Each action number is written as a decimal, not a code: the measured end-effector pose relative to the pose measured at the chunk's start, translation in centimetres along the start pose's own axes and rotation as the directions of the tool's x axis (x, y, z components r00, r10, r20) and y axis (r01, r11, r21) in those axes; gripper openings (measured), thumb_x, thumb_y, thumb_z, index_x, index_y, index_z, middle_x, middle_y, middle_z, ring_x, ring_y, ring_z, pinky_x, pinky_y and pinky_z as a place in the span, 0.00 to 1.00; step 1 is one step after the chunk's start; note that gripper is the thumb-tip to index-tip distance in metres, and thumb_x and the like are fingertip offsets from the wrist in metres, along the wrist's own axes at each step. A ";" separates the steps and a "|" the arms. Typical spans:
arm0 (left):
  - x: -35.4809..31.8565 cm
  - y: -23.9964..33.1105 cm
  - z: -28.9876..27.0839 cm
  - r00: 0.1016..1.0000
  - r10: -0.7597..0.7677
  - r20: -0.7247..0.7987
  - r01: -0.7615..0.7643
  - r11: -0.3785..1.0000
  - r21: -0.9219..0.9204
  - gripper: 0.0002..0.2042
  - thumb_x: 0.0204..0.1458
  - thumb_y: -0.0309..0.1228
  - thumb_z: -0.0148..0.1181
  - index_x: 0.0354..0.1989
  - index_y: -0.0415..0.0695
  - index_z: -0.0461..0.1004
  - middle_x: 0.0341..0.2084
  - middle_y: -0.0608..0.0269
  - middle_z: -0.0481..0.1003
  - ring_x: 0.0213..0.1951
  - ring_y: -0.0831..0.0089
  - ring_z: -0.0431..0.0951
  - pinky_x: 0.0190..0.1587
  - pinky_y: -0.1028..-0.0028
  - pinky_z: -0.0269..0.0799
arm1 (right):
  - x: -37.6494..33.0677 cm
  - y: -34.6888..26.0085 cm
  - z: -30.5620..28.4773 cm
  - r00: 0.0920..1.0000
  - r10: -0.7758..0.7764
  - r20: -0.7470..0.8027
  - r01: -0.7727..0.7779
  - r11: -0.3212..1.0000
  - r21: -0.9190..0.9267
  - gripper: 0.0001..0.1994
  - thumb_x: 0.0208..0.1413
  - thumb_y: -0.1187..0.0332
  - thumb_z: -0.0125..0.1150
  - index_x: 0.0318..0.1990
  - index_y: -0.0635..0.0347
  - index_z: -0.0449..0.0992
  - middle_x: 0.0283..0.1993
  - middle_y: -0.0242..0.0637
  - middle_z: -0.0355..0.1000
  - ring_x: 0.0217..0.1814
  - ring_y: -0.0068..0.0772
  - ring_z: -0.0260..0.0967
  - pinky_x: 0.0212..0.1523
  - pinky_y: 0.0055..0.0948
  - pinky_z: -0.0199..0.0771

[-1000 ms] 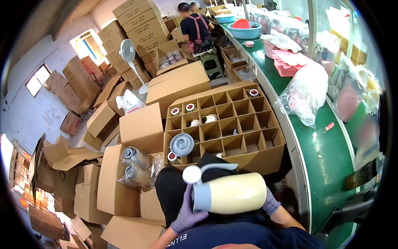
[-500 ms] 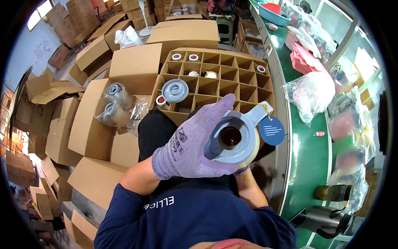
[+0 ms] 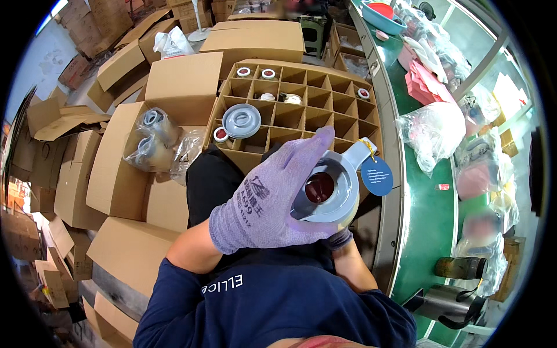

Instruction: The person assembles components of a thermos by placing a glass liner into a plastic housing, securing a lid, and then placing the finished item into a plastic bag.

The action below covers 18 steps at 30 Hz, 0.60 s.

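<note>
An open jug (image 3: 347,203) with a blue-grey collar and side handle is held in front of my body. Its round mouth shows a glossy dark red interior. My left hand (image 3: 275,200), in a lavender knit glove, curls around the collar's left side, thumb extended along the far edge. Beneath the jug, my gloved right hand (image 3: 340,239) supports its lower part; most of its fingers are hidden. A round dark blue tag (image 3: 377,176) hangs from the handle by a yellow cord. Just beyond, a blue-grey lid (image 3: 241,120) rests on a cardboard divider box (image 3: 288,118).
Several small white-and-red stoppers (image 3: 268,74) sit among the dividers. To the left, an open carton (image 3: 116,168) contains bagged jugs (image 3: 154,139). A green workbench (image 3: 426,220) runs along my right, bearing plastic bags (image 3: 432,130) and a metal jug (image 3: 447,306).
The jug has tipped slightly, and its interior now looks redder and brighter. Its tag sits a little higher. My hands keep their hold, while the whole view has shifted slightly.
</note>
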<state>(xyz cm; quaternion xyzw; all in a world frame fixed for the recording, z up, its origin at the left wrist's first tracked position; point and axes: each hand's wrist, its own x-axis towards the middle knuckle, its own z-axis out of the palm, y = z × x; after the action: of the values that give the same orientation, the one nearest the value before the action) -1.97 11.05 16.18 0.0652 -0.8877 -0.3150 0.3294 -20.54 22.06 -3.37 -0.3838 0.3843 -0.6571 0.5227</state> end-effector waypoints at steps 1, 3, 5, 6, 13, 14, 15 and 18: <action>0.1 -0.1 -0.1 1.000 0.008 -0.003 -0.008 1.000 -0.018 0.54 0.38 0.39 0.78 0.73 0.35 0.50 0.60 0.40 0.66 0.57 0.46 0.71 0.60 0.59 0.69 | -0.1 0.1 0.3 1.000 -0.001 -0.024 0.000 1.000 -0.030 0.36 0.59 0.63 0.66 0.71 0.56 0.55 0.68 0.41 0.64 0.69 0.37 0.64 0.67 0.39 0.69; 0.1 -0.2 -0.4 1.000 0.012 0.002 -0.012 1.000 -0.024 0.54 0.38 0.39 0.78 0.73 0.35 0.50 0.59 0.41 0.66 0.57 0.46 0.71 0.60 0.59 0.69 | -0.1 0.1 1.4 0.996 0.003 -0.088 -0.005 1.000 -0.022 0.35 0.58 0.64 0.67 0.70 0.58 0.57 0.66 0.42 0.66 0.67 0.38 0.66 0.66 0.39 0.70; 0.0 -0.1 -0.7 1.000 -0.011 0.019 0.012 0.999 -0.046 0.54 0.38 0.39 0.78 0.73 0.35 0.50 0.59 0.41 0.66 0.56 0.46 0.71 0.59 0.59 0.69 | 0.2 -0.5 2.8 0.986 0.018 -0.165 -0.010 0.999 0.053 0.35 0.57 0.66 0.68 0.69 0.59 0.58 0.65 0.43 0.67 0.66 0.39 0.67 0.66 0.40 0.71; -0.1 -0.1 -0.9 0.999 -0.033 0.036 0.036 0.997 -0.066 0.54 0.38 0.39 0.77 0.73 0.35 0.50 0.58 0.41 0.66 0.56 0.46 0.71 0.59 0.59 0.69 | 0.3 -0.7 3.4 0.978 0.027 -0.205 -0.009 0.996 0.092 0.35 0.56 0.66 0.68 0.69 0.59 0.59 0.64 0.44 0.68 0.66 0.40 0.68 0.65 0.40 0.71; -0.3 0.0 -1.8 1.000 0.003 -0.018 -0.004 0.998 -0.061 0.54 0.39 0.39 0.77 0.74 0.37 0.49 0.57 0.42 0.67 0.54 0.47 0.72 0.58 0.59 0.70 | 1.8 0.2 2.9 0.994 -0.002 -0.112 0.049 0.909 0.413 0.30 0.65 0.55 0.56 0.69 0.59 0.58 0.66 0.45 0.66 0.67 0.42 0.66 0.67 0.45 0.70; -0.2 0.0 -2.0 1.000 0.010 -0.030 -0.012 0.998 -0.064 0.54 0.39 0.38 0.77 0.74 0.37 0.49 0.56 0.42 0.67 0.54 0.47 0.72 0.57 0.59 0.70 | 2.1 0.6 2.9 0.993 -0.016 -0.120 0.067 0.899 0.434 0.30 0.65 0.55 0.56 0.70 0.59 0.58 0.66 0.45 0.66 0.67 0.42 0.66 0.67 0.45 0.69; -0.2 0.0 -2.1 0.999 0.016 -0.041 -0.018 0.998 -0.066 0.54 0.39 0.38 0.77 0.74 0.37 0.49 0.56 0.43 0.67 0.54 0.47 0.72 0.57 0.59 0.70 | 2.3 1.0 2.8 0.990 -0.027 -0.137 0.088 0.884 0.460 0.31 0.65 0.54 0.55 0.70 0.58 0.58 0.66 0.45 0.65 0.68 0.42 0.66 0.67 0.45 0.69; 0.4 0.3 -2.8 0.999 0.019 -0.048 -0.021 0.999 -0.040 0.55 0.38 0.37 0.77 0.75 0.38 0.48 0.53 0.44 0.69 0.52 0.48 0.73 0.56 0.59 0.70 | 3.4 1.8 2.3 0.981 -0.061 -0.185 0.149 0.846 0.511 0.31 0.65 0.53 0.54 0.70 0.58 0.57 0.67 0.44 0.64 0.68 0.43 0.65 0.67 0.46 0.68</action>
<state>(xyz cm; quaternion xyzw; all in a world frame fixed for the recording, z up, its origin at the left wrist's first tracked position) -0.49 9.74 18.26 0.0573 -0.8737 -0.3279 0.3547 -18.27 18.25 -3.69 -0.1934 0.2107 -0.7933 0.5374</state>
